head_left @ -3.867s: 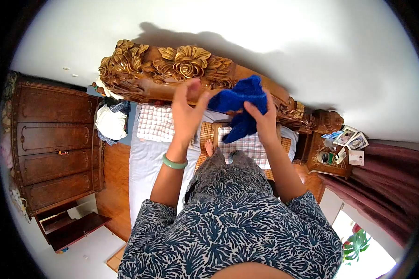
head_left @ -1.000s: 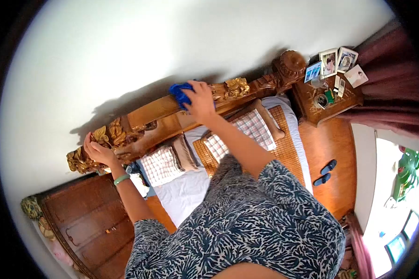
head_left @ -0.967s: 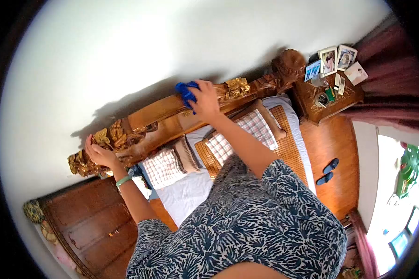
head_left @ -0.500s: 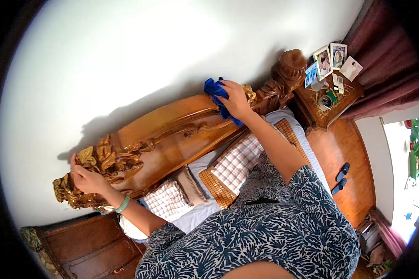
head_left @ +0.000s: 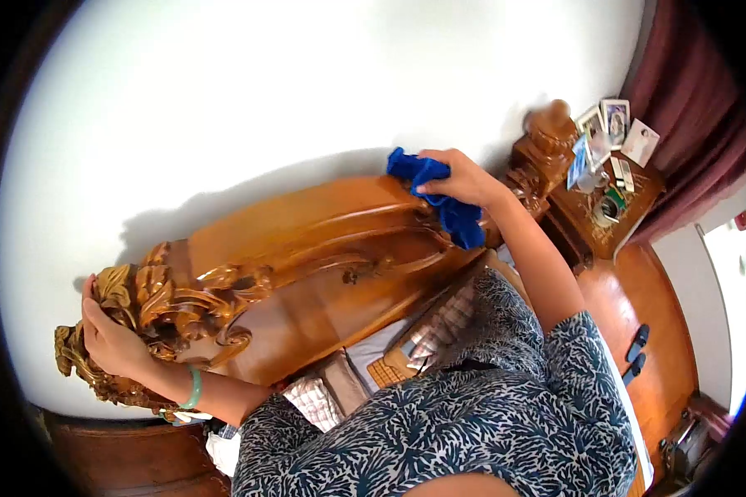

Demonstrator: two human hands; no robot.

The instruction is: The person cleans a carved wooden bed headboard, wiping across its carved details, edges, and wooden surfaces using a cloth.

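A carved, glossy wooden headboard (head_left: 298,217) slants across the head view, close to the white wall. My right hand (head_left: 466,179) grips a bunched blue cloth (head_left: 459,222) over the headboard's right part; the cloth drapes across its top edge and front. At the left end, my left hand (head_left: 116,344) is wrapped around the golden leaf carving (head_left: 118,290), its fingers curled behind it and partly hidden. A pale green bangle (head_left: 195,388) circles the left wrist.
Below the headboard is a bed with checked pillows (head_left: 313,401) and a woven mat (head_left: 384,373). A bedside table (head_left: 612,236) at right carries framed photos (head_left: 615,123), a glass and small items. Dark slippers (head_left: 638,343) lie on the wooden floor.
The view has come closer to the headboard. My right hand and the blue cloth appear farther right in the view, the cloth more spread. My left hand stays at the carved left end.
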